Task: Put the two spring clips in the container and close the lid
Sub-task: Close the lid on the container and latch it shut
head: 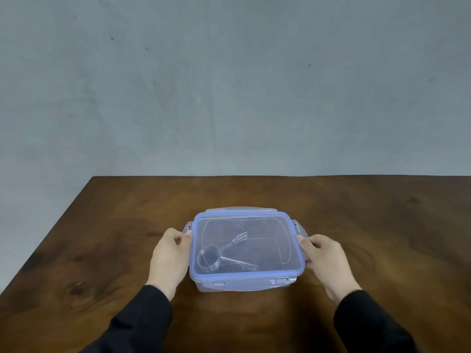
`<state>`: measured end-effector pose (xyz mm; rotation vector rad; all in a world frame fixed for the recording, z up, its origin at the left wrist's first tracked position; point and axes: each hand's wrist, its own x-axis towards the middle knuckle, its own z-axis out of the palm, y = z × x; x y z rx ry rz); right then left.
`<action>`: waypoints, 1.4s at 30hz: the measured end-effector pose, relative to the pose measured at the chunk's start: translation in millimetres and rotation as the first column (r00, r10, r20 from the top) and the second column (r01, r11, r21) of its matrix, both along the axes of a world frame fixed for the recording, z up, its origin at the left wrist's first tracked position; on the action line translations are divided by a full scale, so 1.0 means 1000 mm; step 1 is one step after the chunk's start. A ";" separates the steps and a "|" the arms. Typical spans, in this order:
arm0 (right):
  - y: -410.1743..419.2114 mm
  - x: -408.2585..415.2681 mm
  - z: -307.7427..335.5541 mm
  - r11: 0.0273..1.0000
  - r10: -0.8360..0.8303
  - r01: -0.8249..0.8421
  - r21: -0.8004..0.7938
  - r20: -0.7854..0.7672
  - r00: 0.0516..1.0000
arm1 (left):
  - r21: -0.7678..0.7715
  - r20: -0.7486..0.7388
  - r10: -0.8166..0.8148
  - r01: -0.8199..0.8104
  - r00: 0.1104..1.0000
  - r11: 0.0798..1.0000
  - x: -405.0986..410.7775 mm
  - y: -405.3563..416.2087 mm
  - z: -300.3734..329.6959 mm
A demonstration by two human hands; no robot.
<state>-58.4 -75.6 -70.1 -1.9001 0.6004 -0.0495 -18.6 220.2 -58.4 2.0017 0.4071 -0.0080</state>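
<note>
The rectangular container (244,285) of translucent frosted plastic carries a clear, smooth plastic lid with a blue rim (288,230). Through it I see thin, bright wire spring clips of polished metal (224,253). My black sleeves (142,319) are matt cloth. The brown wooden table (102,225) shows grain under a satin finish.

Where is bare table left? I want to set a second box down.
Wide bare wood lies left of the left hand, right of the right hand, and between the container and the wall. The near strip of table between the sleeves is tighter.
</note>
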 end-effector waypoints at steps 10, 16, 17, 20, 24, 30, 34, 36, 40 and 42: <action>0.002 0.004 -0.005 0.996 -0.034 0.040 0.085 -0.072 0.997 | -0.122 -0.074 0.019 -0.028 0.997 0.992 0.001 0.005 -0.015; 0.004 0.005 -0.007 0.988 -0.060 0.071 0.135 -0.082 0.995 | -0.301 -0.164 0.037 -0.086 0.986 0.950 0.000 0.001 -0.020; 0.005 0.004 -0.007 0.988 -0.068 0.076 0.133 -0.066 0.995 | -0.282 -0.141 0.050 -0.088 0.989 0.955 -0.001 0.000 -0.022; 0.008 0.000 -0.006 0.997 -0.072 0.074 -0.036 0.059 0.996 | -0.066 0.024 0.082 -0.080 0.996 0.995 -0.007 -0.001 -0.022; 0.012 -0.004 -0.009 0.943 0.069 -0.012 -0.332 0.161 0.985 | 0.124 0.148 -0.104 0.086 0.983 0.989 -0.021 -0.002 -0.024; 0.024 -0.012 -0.012 0.975 0.128 -0.117 -0.190 0.050 0.990 | -0.074 0.005 -0.214 0.214 0.977 0.974 -0.030 -0.007 -0.029; 0.025 -0.011 -0.012 0.991 0.120 -0.115 -0.070 0.073 0.990 | -0.287 0.006 -0.167 0.161 0.986 0.944 -0.033 -0.011 -0.033; 0.026 -0.011 -0.009 0.994 0.112 -0.111 -0.019 0.092 0.989 | -0.326 0.025 -0.156 0.156 0.987 0.933 -0.033 -0.012 -0.037; 0.025 -0.010 -0.010 0.995 0.092 -0.095 0.023 0.103 0.990 | -0.310 0.033 -0.189 0.190 0.981 0.932 -0.032 -0.010 -0.040; 0.024 -0.009 -0.007 0.993 0.103 -0.101 -0.064 0.031 0.994 | -0.220 0.058 -0.224 0.231 0.973 0.948 -0.031 -0.005 -0.041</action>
